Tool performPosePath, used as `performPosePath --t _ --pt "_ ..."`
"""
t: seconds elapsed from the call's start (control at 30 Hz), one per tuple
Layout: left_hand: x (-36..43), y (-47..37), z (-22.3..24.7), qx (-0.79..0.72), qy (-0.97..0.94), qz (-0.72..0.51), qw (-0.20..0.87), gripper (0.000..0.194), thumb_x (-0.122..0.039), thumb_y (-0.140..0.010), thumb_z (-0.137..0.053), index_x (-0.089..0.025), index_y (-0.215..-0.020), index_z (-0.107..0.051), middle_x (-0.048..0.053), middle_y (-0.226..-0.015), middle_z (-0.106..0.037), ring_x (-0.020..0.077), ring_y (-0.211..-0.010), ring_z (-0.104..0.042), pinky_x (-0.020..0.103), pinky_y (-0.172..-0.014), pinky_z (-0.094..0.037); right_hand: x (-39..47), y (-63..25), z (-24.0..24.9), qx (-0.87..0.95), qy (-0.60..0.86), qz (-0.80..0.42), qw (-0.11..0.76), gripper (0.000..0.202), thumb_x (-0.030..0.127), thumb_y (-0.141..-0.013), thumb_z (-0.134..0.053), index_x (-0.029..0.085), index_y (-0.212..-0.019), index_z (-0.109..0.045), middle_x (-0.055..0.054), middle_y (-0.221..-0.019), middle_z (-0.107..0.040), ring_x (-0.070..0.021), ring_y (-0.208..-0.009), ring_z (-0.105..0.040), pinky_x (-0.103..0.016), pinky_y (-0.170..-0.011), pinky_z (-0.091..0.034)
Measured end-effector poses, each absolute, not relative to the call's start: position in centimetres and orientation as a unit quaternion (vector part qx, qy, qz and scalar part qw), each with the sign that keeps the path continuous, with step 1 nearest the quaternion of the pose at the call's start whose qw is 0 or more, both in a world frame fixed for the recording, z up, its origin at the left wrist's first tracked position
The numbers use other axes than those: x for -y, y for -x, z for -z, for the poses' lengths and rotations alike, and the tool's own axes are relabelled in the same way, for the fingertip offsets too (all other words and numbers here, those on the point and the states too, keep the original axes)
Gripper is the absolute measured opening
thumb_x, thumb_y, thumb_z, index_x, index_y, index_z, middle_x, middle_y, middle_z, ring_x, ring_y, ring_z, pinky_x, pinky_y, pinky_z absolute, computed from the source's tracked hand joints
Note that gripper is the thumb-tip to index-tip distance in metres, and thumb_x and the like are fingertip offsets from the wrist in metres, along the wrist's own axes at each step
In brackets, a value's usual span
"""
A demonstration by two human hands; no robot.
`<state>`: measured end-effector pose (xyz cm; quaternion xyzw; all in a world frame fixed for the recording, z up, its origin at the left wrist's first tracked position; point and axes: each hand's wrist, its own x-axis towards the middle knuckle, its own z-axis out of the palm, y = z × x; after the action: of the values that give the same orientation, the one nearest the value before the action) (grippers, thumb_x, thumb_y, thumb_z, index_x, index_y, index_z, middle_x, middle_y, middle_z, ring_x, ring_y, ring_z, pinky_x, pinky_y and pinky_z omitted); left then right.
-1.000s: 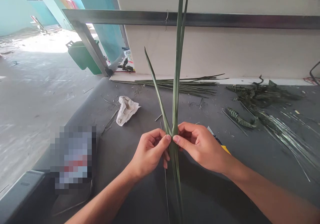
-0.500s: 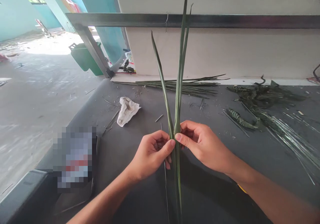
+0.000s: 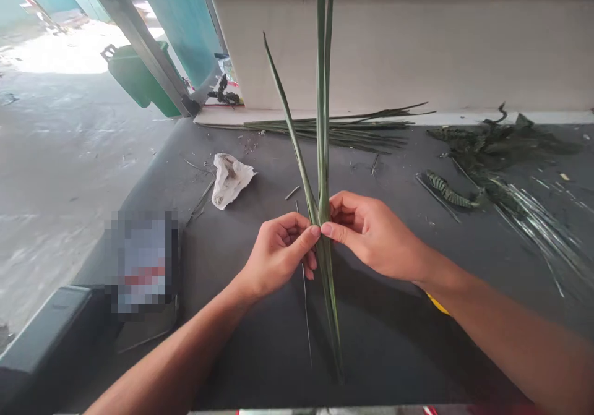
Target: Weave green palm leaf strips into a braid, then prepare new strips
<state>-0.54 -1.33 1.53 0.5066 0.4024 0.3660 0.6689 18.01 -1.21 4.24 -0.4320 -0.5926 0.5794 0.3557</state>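
Long green leaf strips [image 3: 322,124] stand upright in front of me, fanned apart above and hanging down in narrow tails below my fingers. My left hand [image 3: 283,248] pinches them from the left between thumb and forefinger. From the right, my right hand [image 3: 366,232] pinches the same strips at the same height, its thumb tip almost touching the left thumb. One strip leans away to the left, while the others rise close together past the top edge. My fingers partly hide the spot where the strips meet.
On the dark table [image 3: 250,359] lie a crumpled white tissue [image 3: 231,180], a pile of leaf strips [image 3: 325,132], a woven leaf piece [image 3: 448,190], dark green leaf work [image 3: 501,143] and thin stalks [image 3: 538,223]. A blurred-out object [image 3: 143,266] lies left. A green bin [image 3: 142,78] stands beyond.
The view has tilted down, so the table and rail sit higher in the picture. Both hands keep their pinch on the leaf strips, whose lower tips now show.
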Motion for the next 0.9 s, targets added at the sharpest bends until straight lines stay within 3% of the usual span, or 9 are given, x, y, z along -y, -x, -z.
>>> performPosePath --t 0.27,0.43,0.6,0.9 --pt "1.5 0.5 -1.65 -0.43 -0.572 -0.397 0.575 0.034 -0.046 -0.087 -0.073 -0.015 -0.077 -0.06 0.0 -0.055 -0.066 0.0125 -0.043 -0.063 0.022 -0.043 -0.053 1.03 -18.59 -5.11 0.597 0.435 -0.561 0.373 0.02 0.035 -0.087 -0.075 0.022 -0.088 -0.059 -0.001 -0.088 -0.068 -0.017 -0.084 -0.066 -0.033 -0.08 -0.056" --pt "1.71 0.55 -2.05 -0.42 -0.596 -0.326 0.603 0.03 -0.04 -0.084 -0.076 -0.014 -0.076 -0.063 0.0 -0.055 -0.064 0.0113 -0.043 -0.061 0.02 -0.043 -0.051 0.49 -18.78 -4.96 0.591 0.451 -0.545 0.387 0.021 0.035 -0.086 -0.077 0.023 -0.086 -0.06 -0.001 -0.086 -0.067 -0.016 -0.078 -0.065 -0.034 -0.078 -0.057" --pt "1.41 0.53 -1.85 -0.399 -0.581 -0.262 0.659 0.038 -0.047 -0.084 -0.075 -0.014 -0.074 -0.058 0.001 -0.053 -0.065 0.0109 -0.042 -0.061 0.019 -0.043 -0.051 0.42 -19.0 -4.92 0.571 0.46 -0.568 0.375 0.021 0.037 -0.086 -0.075 0.023 -0.086 -0.061 -0.002 -0.089 -0.068 -0.017 -0.076 -0.067 -0.036 -0.075 -0.061" --pt "1.42 0.21 -1.37 -0.415 -0.571 -0.285 0.648 0.034 -0.046 -0.091 -0.068 -0.015 -0.079 -0.056 -0.001 -0.052 -0.064 0.0104 -0.04 -0.061 0.018 -0.042 -0.051 0.53 -18.82 -5.08 0.576 0.46 -0.528 0.421 0.022 0.039 -0.085 -0.078 0.023 -0.087 -0.062 -0.002 -0.087 -0.067 -0.018 -0.079 -0.068 -0.037 -0.075 -0.063"
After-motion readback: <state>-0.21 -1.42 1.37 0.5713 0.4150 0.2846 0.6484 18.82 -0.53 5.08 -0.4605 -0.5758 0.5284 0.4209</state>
